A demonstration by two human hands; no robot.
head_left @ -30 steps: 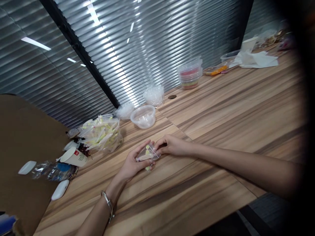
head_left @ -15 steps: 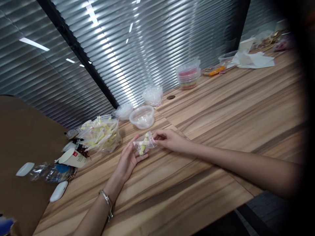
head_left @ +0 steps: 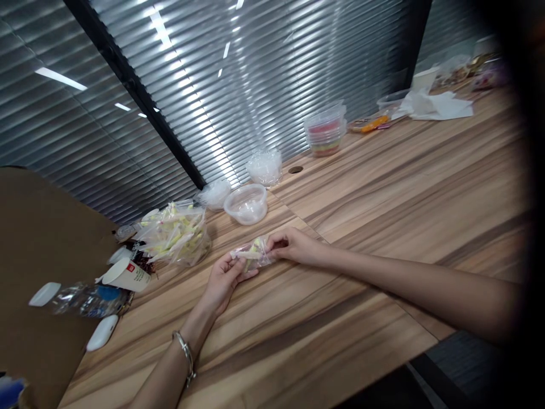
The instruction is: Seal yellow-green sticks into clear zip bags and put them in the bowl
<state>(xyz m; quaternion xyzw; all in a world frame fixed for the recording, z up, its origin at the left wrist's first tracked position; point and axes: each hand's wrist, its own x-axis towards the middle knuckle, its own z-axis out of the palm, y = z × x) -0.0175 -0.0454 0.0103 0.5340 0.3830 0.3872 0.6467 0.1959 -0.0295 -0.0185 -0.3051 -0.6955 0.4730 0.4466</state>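
The bag [head_left: 256, 250] is at the centre of the frame, between the hands, its long axis running roughly left to right. The left hand [head_left: 222, 282] has its grip pinched on the left end, thumb on top; the right hand [head_left: 293, 246] pinches the right end. Neither is nearer; whether the bag touches the desk [head_left: 340, 324] cannot be told.

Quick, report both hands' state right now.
Left hand: closed, pinching one end of a small clear bag with yellow pieces inside.
Right hand: closed, fingers gripping the same bag's other end.
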